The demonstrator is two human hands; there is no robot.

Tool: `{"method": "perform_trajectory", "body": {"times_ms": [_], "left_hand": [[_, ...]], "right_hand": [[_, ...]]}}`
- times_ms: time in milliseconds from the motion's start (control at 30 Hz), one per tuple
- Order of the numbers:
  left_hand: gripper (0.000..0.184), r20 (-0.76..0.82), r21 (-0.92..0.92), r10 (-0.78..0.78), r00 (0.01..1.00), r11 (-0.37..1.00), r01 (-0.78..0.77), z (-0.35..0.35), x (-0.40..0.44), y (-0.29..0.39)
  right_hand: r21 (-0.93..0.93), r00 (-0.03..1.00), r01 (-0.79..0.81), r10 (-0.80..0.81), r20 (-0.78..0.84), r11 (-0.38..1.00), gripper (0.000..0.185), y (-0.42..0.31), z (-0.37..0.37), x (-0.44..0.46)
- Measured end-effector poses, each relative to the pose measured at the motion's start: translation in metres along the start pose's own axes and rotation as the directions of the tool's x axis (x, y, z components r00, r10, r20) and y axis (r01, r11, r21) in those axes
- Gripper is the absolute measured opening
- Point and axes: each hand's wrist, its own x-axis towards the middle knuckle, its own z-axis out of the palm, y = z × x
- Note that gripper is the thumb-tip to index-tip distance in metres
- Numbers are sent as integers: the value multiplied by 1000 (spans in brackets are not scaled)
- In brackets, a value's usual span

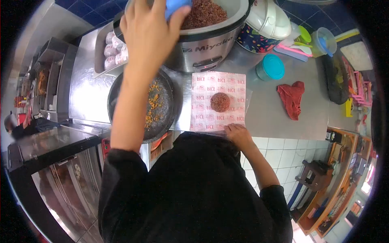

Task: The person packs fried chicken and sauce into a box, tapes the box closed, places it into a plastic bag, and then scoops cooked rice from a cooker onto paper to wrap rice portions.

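Note:
My left hand [152, 26] is closed around a blue cup-like thing [175, 7] at the rim of a silver cooker [206, 48], over reddish-brown rice [208, 14] inside. A round, flat portion of the same rice [220, 102] lies on a printed pink and white paper sheet [199, 119] on the steel counter. At the sheet's lower right edge rests my right hand [239, 136], its fingers bent onto the paper; whether they pinch it is unclear. Below my left forearm is a dark stone bowl [164, 91] with yellow-orange crumbs [153, 107].
Wrapped bundles [110, 50] fill a tray at the left. To the right are a teal-lidded container [270, 67], a red cloth [291, 99], a patterned bucket [257, 38] and plastic utensils [298, 49]. Another person [20, 128] is at the far left.

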Motion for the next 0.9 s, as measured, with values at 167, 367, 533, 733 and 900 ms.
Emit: {"method": "perform_trajectory", "body": {"times_ms": [167, 367, 533, 733, 900], "left_hand": [[28, 233, -407, 47, 971, 912, 53, -39, -117, 40], [17, 513, -494, -78, 855, 788, 368, -62, -176, 37], [25, 862, -417, 224, 455, 823, 385, -38, -267, 71], [31, 792, -492, 385, 475, 862, 122, 3, -328, 88], [29, 709, -621, 553, 438, 784, 15, 5, -341, 96]], "right_hand": [[77, 985, -15, 2, 171, 997, 15, -1, -23, 16], [181, 972, -56, 12, 235, 982, 13, 2, -26, 25], [300, 950, -159, 63, 306, 941, 14, 8, -11, 32], [551, 919, -357, 177, 353, 754, 17, 22, 3, 24], [589, 946, -316, 194, 261, 744, 11, 24, 5, 19]]}}
